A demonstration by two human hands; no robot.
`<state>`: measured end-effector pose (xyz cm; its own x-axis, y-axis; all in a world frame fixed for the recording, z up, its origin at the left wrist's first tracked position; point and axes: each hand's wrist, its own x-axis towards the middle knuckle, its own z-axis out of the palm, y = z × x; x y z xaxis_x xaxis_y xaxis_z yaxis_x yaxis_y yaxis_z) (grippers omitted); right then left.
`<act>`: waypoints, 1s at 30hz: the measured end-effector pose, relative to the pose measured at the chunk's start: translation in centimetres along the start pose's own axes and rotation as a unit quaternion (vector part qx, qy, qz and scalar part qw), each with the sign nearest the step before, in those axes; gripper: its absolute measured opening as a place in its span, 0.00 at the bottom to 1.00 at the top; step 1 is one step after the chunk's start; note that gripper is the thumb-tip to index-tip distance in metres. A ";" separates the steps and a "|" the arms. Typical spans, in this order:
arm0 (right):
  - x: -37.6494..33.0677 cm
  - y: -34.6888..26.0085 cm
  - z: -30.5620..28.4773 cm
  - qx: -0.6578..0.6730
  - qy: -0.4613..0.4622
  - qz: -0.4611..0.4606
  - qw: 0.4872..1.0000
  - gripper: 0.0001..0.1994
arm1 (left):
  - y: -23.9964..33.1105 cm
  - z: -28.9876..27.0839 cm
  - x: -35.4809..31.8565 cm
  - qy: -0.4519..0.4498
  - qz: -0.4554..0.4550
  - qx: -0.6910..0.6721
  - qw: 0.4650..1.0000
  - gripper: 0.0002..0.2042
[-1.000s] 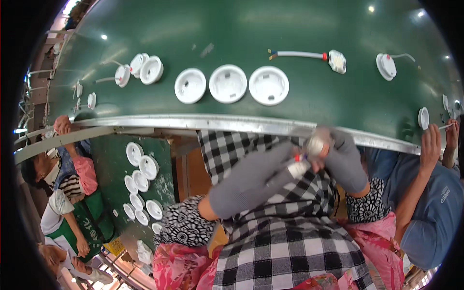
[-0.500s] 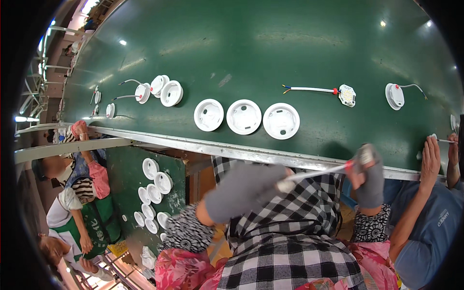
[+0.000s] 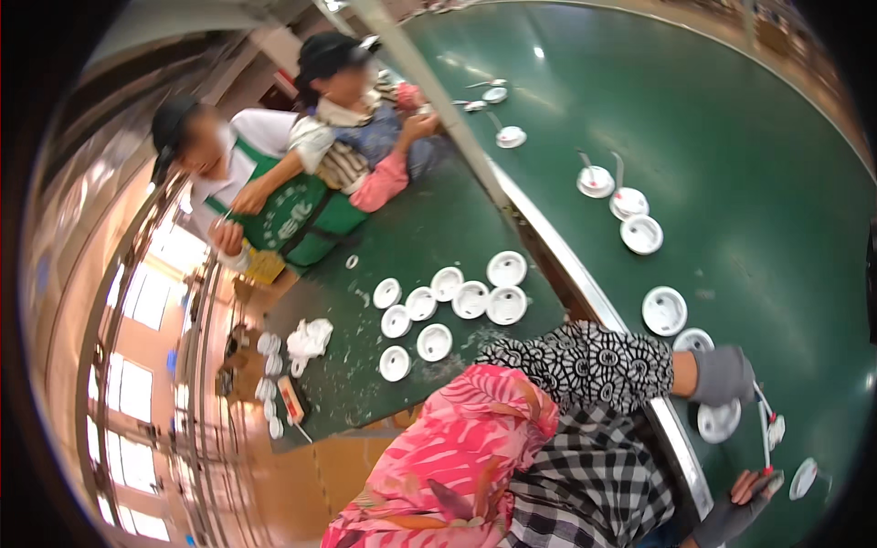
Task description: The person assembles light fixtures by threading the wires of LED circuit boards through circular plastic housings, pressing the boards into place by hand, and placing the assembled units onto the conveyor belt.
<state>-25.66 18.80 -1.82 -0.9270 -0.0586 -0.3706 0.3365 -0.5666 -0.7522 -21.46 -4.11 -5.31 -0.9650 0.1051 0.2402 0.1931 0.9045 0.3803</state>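
My left hand [image 3: 722,375], in a grey fingerless glove, reaches over the green table at the lower right. It is closed on one end of a white cable [image 3: 765,437], its fingertips partly hidden. My right hand [image 3: 742,508], gloved alike, pinches the cable's other end by a red fitting; the part between its fingers is mostly covered. Under and beside my left hand sit white round housings [image 3: 719,424], one partly covered by the glove. A small white module [image 3: 776,432] with a red fitting and its own cable lies just beyond. Right of it rests a white disc [image 3: 803,479].
Another housing [image 3: 664,311] and wired white discs [image 3: 596,182] stand farther along the green table [image 3: 731,137]. A metal edge [image 3: 585,269] separates it from a lower side table [image 3: 365,411] with several housings, a white cloth [image 3: 309,340] and a box [image 3: 290,399]. Two people work beyond.
The view has swung left and tilted, bringing in the side table and two people. My hands have gone from above my lap to over the green table, the cable still between them.
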 end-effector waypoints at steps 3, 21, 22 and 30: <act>4.5 1.6 -2.6 -0.025 -0.416 -0.080 0.906 0.23 | 3.6 -5.0 -2.8 -0.026 0.015 -0.228 0.973 0.12; 7.9 9.5 0.9 -0.332 -0.505 -0.046 0.795 0.19 | 9.4 -4.1 -10.4 0.135 -0.157 -0.716 0.667 0.24; 8.2 10.0 1.6 -0.335 -0.533 -0.037 0.776 0.19 | 10.2 -4.3 -10.9 0.163 -0.140 -0.704 0.676 0.27; 10.4 11.4 5.9 -0.348 -0.705 0.020 0.618 0.17 | 12.9 -6.9 -11.4 0.174 -0.184 -0.629 0.735 0.42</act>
<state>-32.48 6.91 -11.01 0.0261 -0.9967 0.0773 -0.1012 -0.0796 -0.9917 -6.76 3.51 3.04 -0.9315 -0.3608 0.0458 0.1536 -0.2761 0.9488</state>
